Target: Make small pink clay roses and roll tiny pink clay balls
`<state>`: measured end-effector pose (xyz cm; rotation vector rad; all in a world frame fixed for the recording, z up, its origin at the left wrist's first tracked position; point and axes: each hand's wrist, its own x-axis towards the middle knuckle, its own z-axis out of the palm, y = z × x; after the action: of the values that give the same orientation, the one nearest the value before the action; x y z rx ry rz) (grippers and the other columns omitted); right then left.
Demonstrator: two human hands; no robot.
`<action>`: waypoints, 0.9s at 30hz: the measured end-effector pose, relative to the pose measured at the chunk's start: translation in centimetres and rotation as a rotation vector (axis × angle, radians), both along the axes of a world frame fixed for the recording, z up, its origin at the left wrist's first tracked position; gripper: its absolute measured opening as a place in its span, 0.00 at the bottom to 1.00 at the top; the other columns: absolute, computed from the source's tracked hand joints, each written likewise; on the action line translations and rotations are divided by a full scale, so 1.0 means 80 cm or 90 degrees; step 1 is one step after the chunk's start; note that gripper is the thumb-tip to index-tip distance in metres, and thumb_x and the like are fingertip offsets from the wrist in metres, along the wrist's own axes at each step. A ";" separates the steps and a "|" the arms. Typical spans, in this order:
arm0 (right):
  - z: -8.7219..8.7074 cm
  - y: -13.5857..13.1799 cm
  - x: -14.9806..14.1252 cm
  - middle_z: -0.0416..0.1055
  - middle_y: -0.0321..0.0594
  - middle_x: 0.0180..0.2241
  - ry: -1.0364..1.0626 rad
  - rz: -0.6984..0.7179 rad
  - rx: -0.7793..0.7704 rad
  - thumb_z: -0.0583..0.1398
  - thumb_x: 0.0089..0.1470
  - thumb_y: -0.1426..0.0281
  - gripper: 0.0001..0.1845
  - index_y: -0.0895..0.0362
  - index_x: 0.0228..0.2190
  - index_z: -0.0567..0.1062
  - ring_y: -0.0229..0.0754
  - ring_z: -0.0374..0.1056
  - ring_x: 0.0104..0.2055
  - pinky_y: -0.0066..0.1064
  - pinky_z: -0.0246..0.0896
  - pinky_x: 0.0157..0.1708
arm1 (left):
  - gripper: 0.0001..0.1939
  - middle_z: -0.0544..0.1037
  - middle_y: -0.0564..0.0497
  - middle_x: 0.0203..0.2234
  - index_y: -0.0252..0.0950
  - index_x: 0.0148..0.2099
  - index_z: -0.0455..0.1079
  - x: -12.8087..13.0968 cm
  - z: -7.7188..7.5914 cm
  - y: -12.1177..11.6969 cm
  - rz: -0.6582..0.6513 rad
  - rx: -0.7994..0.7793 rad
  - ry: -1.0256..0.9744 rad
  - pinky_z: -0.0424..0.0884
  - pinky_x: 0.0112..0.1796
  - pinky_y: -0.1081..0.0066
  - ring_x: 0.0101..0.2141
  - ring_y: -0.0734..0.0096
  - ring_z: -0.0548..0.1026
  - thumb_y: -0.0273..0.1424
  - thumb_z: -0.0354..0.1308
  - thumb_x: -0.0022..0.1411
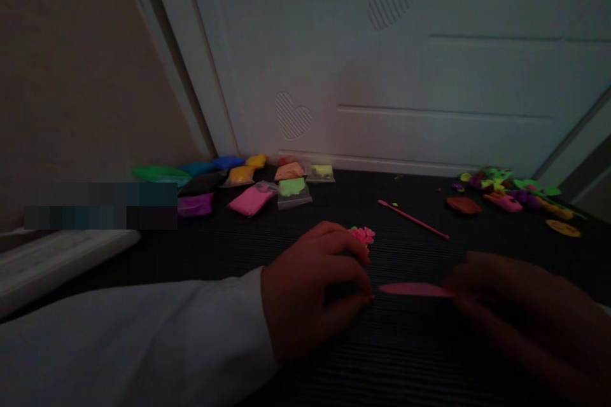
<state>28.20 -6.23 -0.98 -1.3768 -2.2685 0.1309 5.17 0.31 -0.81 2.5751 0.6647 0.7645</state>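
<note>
Low over the black tabletop (214, 254), just in front of me, my two hands face each other, with a pink tool (413, 290) lying nearly level between them. Its long axis runs from side to side: the handle end disappears into my right hand (534, 299), and the flat, tapered tip points left, straight at the fingertips of my left hand (317, 292). My right hand is blurred and dim, but its thumb and fingers are closed on the tool. My left thumb and forefinger curve round and meet at their ends, where a pink speck (372, 297) shows; I seem to be pinching it, though it is too small to make out clearly. Tip and speck lie just beside each other, apart, the tip slightly higher in my view; that short gap is the relation that counts. A pink and green flower cluster (365, 235) sits beyond my left fingers, partly hidden by them, so my left hand is much the nearer to it. Farther off, a thin pink stick (414, 220) lies slantwise, its near end toward the right.
</note>
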 end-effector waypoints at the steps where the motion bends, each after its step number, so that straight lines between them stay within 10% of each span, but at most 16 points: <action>1: 0.000 0.004 0.004 0.65 0.31 0.26 -0.001 -0.024 0.005 0.50 0.53 0.69 0.05 0.50 0.34 0.63 0.34 0.63 0.26 0.29 0.59 0.26 | 0.04 0.69 0.51 0.35 0.35 0.29 0.71 0.000 0.001 0.000 0.008 -0.010 -0.009 0.59 0.42 0.72 0.40 0.73 0.64 0.24 0.55 0.49; 9: -0.004 0.039 0.023 0.70 0.35 0.27 -0.152 -0.180 0.043 0.49 0.52 0.64 0.10 0.53 0.33 0.68 0.39 0.67 0.26 0.32 0.61 0.25 | 0.03 0.70 0.54 0.33 0.36 0.28 0.70 -0.007 0.015 -0.003 0.123 -0.256 -0.132 0.62 0.39 0.69 0.37 0.71 0.68 0.29 0.56 0.49; 19: 0.002 0.062 0.014 0.69 0.47 0.33 -0.278 -0.153 0.142 0.51 0.50 0.65 0.16 0.58 0.38 0.71 0.49 0.65 0.33 0.41 0.57 0.30 | 0.04 0.74 0.57 0.22 0.37 0.26 0.69 -0.016 0.029 -0.010 0.164 -0.591 -0.257 0.60 0.27 0.76 0.25 0.78 0.68 0.32 0.59 0.45; 22: 0.020 0.045 -0.016 0.67 0.48 0.39 -0.250 -0.100 0.158 0.52 0.50 0.65 0.17 0.58 0.40 0.70 0.54 0.59 0.42 0.49 0.49 0.39 | 0.04 0.73 0.56 0.23 0.38 0.28 0.69 -0.030 0.036 -0.016 0.174 -0.410 -0.186 0.61 0.27 0.75 0.26 0.77 0.68 0.32 0.57 0.49; 25: 0.038 0.025 -0.059 0.67 0.38 0.36 -0.131 0.001 0.117 0.49 0.53 0.65 0.14 0.53 0.40 0.69 0.39 0.62 0.36 0.32 0.56 0.36 | 0.05 0.72 0.54 0.26 0.41 0.30 0.71 -0.046 0.046 -0.031 0.094 0.033 -0.109 0.62 0.36 0.71 0.31 0.73 0.67 0.29 0.55 0.51; 27: 0.043 0.017 -0.084 0.67 0.34 0.27 0.184 0.021 -0.113 0.50 0.53 0.64 0.12 0.54 0.34 0.71 0.33 0.63 0.29 0.25 0.58 0.28 | 0.10 0.72 0.57 0.25 0.47 0.33 0.71 -0.056 0.047 -0.046 0.075 0.185 -0.102 0.61 0.39 0.69 0.33 0.71 0.66 0.25 0.54 0.51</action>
<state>21.44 -4.88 2.45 -1.3111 -2.0760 0.5205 0.69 -3.35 2.95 2.7089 0.7039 1.1707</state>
